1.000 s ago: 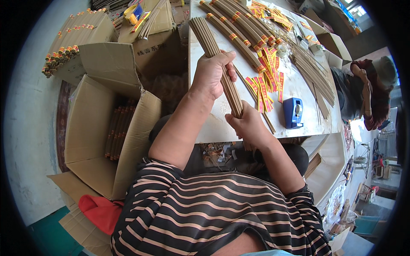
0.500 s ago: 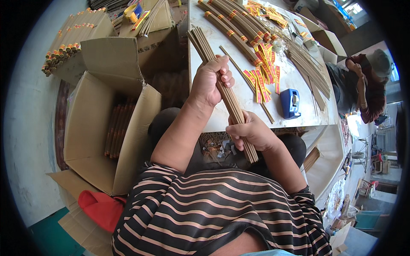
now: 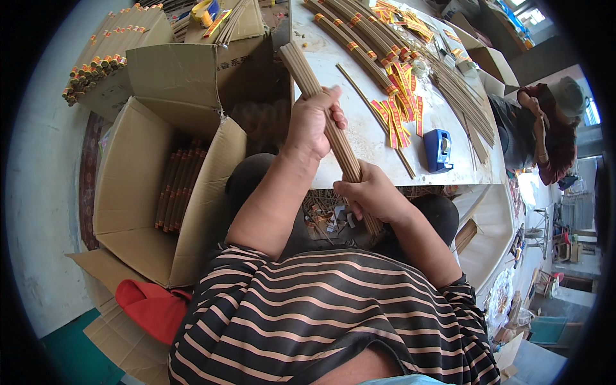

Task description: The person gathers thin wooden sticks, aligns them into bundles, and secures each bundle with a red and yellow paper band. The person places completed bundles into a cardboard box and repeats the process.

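Observation:
A bundle of thin brown incense sticks (image 3: 303,69) slants across in front of me, its upper end over the white table and its lower end above my lap. My left hand (image 3: 316,120) is wrapped round its upper half. Lower down, my right hand (image 3: 372,192) grips the same bundle, thumb on top. On the table beside it lie one long loose stick (image 3: 369,109), a scatter of red and yellow paper labels (image 3: 404,102) and a blue tape dispenser (image 3: 438,151).
Labelled stick bundles (image 3: 359,42) lie at the table's (image 3: 333,77) far side, with loose sticks (image 3: 459,96) to their right. An open cardboard box (image 3: 122,186) holding bundles stands at my left, a red cloth (image 3: 151,311) near it. Another person (image 3: 545,122) sits at the far right.
The bundle's sticks have come closer together and its top end looks more even. Its lower end has dropped slightly. Both hands remain on it, and the whole view has shifted a little.

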Available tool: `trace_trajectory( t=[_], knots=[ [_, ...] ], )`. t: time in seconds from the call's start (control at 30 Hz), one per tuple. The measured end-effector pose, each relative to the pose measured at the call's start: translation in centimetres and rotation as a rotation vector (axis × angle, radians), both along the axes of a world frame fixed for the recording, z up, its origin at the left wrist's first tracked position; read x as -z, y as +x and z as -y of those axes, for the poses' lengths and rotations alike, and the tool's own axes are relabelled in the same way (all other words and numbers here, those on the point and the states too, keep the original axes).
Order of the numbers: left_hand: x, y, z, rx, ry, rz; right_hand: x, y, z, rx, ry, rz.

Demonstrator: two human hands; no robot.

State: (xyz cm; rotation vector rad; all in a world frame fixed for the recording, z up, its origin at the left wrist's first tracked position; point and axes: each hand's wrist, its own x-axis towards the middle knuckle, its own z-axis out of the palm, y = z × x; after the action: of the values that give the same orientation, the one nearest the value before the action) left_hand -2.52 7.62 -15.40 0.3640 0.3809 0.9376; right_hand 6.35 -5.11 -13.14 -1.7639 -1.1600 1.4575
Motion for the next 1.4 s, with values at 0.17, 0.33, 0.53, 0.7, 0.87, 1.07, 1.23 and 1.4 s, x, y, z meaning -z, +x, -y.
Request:
trace_trajectory(
  t=[0.17,0.33,0.53,0.7,0.87,1.07,1.23,1.4],
  knots=[
    [-0.5,-0.1,-0.1,0.092,0.003,0.155,-0.6,0.2,0.1,0.071,-0.042,-0.236],
    [-0.5,0.5,-0.1,0.1,0.033,0.074,-0.7,0.8,0.0,0.042,-0.121,-0.387],
    [-0.6,0.8,0.3,0.098,0.046,0.093,-0.2,1.2,0.0,0.053,-0.125,-0.43],
    [-0.1,1.3,0.1,0.022,0.019,-0.067,-0.3,1.0,-0.4,0.041,-0.089,-0.304],
    [-0.2,1.3,0.0,0.07,0.025,0.037,0.3,1.1,-0.3,0.05,-0.066,-0.208],
    [-0.3,1.8,0.1,-0.009,-0.017,-0.079,0.8,1.4,-0.7,0.035,-0.001,0.06],
    [-0.2,1.1,-0.4,0.058,0.04,0.046,0.4,1.3,-0.7,0.058,-0.002,-0.109],
    [-2.0,0.4,0.1,0.071,0.181,0.114,0.1,1.0,-0.9,0.07,0.015,-0.204]
  ],
)
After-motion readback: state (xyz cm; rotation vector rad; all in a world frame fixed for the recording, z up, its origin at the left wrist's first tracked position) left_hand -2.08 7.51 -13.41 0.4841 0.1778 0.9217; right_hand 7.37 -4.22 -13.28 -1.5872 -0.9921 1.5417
